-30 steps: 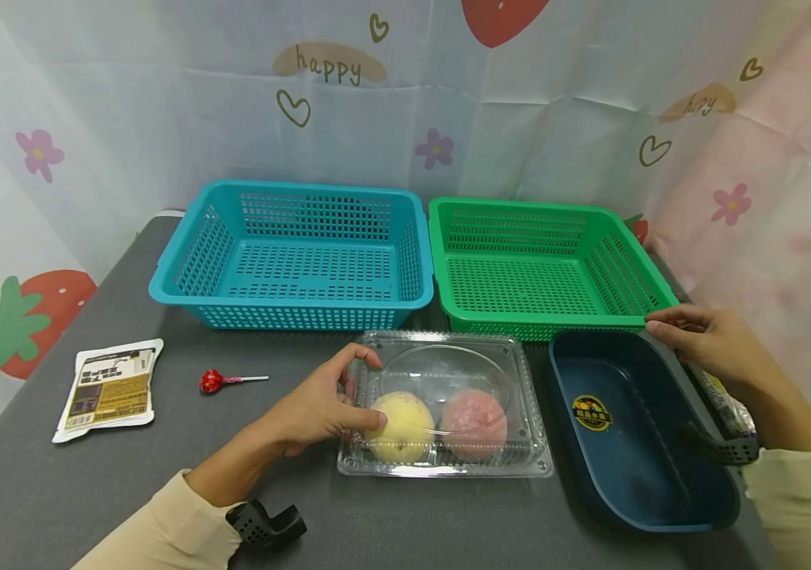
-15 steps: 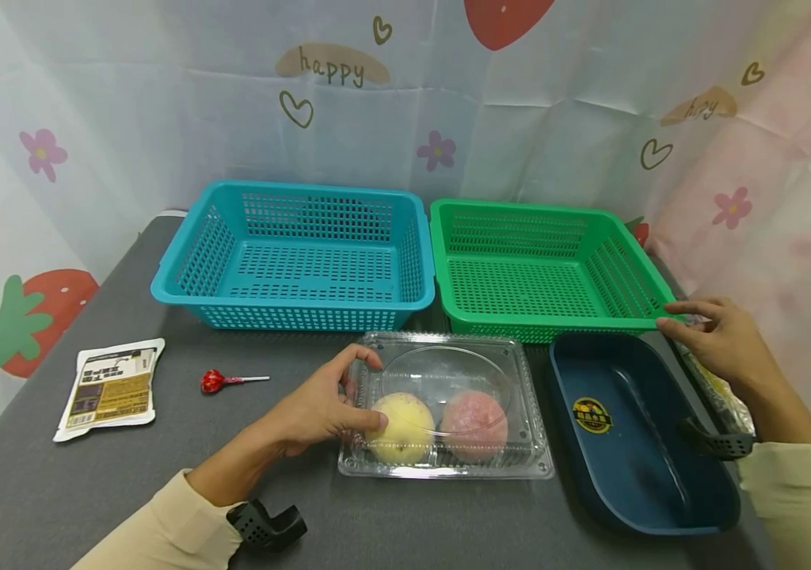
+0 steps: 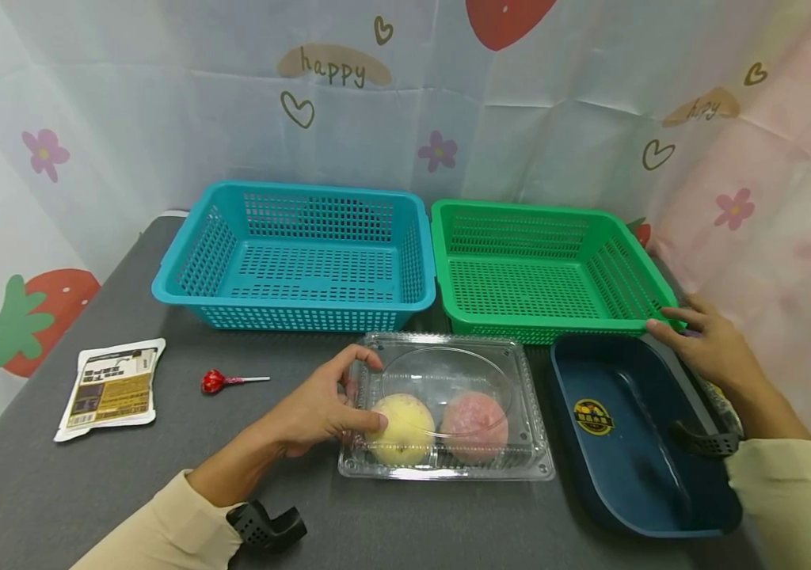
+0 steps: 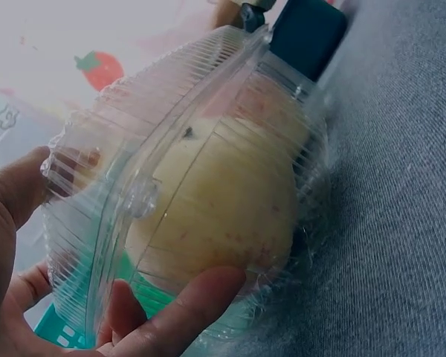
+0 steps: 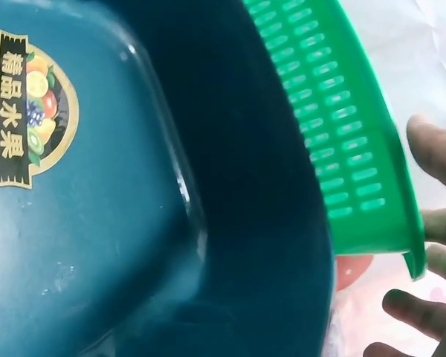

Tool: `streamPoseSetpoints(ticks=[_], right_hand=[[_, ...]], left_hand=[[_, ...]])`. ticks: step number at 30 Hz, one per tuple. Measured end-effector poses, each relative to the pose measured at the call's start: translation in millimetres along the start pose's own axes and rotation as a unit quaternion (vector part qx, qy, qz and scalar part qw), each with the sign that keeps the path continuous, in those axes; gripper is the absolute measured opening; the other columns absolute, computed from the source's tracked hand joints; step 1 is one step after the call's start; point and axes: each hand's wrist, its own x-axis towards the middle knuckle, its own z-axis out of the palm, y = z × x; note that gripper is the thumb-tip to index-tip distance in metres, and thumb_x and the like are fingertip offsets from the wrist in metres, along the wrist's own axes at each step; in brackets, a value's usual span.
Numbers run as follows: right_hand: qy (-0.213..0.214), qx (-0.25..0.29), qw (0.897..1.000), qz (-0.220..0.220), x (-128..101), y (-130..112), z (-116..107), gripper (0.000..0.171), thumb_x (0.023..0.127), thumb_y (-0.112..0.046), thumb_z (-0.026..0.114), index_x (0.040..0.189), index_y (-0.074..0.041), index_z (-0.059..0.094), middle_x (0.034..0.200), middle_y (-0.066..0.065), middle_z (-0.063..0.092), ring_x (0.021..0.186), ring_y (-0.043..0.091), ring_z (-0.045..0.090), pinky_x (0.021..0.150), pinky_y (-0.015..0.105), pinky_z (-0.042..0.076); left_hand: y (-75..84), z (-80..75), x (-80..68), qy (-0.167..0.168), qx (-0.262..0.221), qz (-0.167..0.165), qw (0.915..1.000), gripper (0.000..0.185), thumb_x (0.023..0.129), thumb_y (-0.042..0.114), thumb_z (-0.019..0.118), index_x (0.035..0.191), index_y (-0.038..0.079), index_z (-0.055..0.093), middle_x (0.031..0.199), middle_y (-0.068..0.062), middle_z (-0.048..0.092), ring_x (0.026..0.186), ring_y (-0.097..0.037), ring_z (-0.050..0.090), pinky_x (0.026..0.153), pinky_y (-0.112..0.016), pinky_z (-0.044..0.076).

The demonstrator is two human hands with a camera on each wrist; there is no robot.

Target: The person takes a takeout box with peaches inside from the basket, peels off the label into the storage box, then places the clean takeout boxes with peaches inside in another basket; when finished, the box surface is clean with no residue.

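My left hand (image 3: 309, 412) grips the left side of a clear plastic clamshell box (image 3: 448, 356) that lies lidded on the table. Inside it sit a pale yellow round fruit (image 3: 400, 431) and a pink one (image 3: 475, 427). In the left wrist view, fingers wrap the box's ribbed edge close to the yellow fruit. My right hand (image 3: 715, 348) hovers at the near right corner of the green basket (image 3: 519, 324). Its fingers are spread and loosely bent beside the rim, holding nothing in the right wrist view. A dark blue basin (image 3: 633, 443) stands below that wrist.
A blue basket (image 3: 306, 315) stands at the back left, beside the green one. On the left lie a white and brown packet (image 3: 112, 388) and a red lollipop (image 3: 215, 381). A shiny package (image 3: 722, 404) shows partly behind the right wrist. A printed curtain (image 3: 555, 119) hangs behind.
My right hand drew a little away to the right, then came back in at the green basket's corner. My left hand stays on the clamshell box.
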Motion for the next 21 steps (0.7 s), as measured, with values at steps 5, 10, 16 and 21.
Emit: streamPoseSetpoints(ticks=[5, 10, 16, 21], right_hand=[[-0.028, 0.003, 1.000, 0.013, 2.4, 0.9, 0.9, 0.069, 0.098, -0.039, 0.056, 0.137, 0.015, 0.040, 0.154, 0.029, 0.011, 0.135, 0.056, 0.009, 0.095, 0.075, 0.019], [-0.040, 0.021, 0.999, 0.025, 5.0, -0.1, 0.3, 0.073, 0.097, -0.040, 0.057, 0.140, 0.015, 0.036, 0.155, 0.028, 0.009, 0.135, 0.056, 0.009, 0.095, 0.074, 0.022], [-0.053, 0.026, 0.998, 0.035, 5.6, -0.3, -1.7, 0.074, 0.096, -0.040, 0.058, 0.140, 0.015, 0.035, 0.155, 0.027, 0.010, 0.132, 0.058, 0.017, 0.092, 0.072, 0.028], [-0.054, 0.026, 0.998, 0.037, 6.2, -0.2, -2.8, 0.074, 0.096, -0.040, 0.058, 0.140, 0.016, 0.036, 0.154, 0.028, 0.012, 0.129, 0.059, 0.022, 0.092, 0.071, 0.031]], left_hand=[[1.2, 1.3, -0.1, 0.004, -0.030, 0.002, 0.9995, 0.065, 0.071, -0.004, 0.081, 0.124, 0.010, 0.046, 0.084, -0.013, 0.034, 0.052, -0.013, 0.036, 0.046, -0.027, 0.042], [7.4, 3.0, -3.9, 0.009, -0.068, 0.003, 0.9976, 0.066, 0.069, -0.011, 0.078, 0.124, 0.007, 0.046, 0.082, -0.011, 0.033, 0.049, -0.010, 0.035, 0.046, -0.026, 0.044], [19.5, 3.7, -10.1, 0.006, -0.090, -0.007, 0.9959, 0.066, 0.070, -0.013, 0.076, 0.125, 0.006, 0.046, 0.084, -0.012, 0.032, 0.049, -0.010, 0.038, 0.048, -0.028, 0.048], [33.3, 3.9, -14.7, 0.011, -0.089, -0.012, 0.9959, 0.064, 0.071, -0.014, 0.076, 0.125, 0.006, 0.046, 0.089, -0.015, 0.032, 0.049, -0.013, 0.041, 0.049, -0.029, 0.051]])
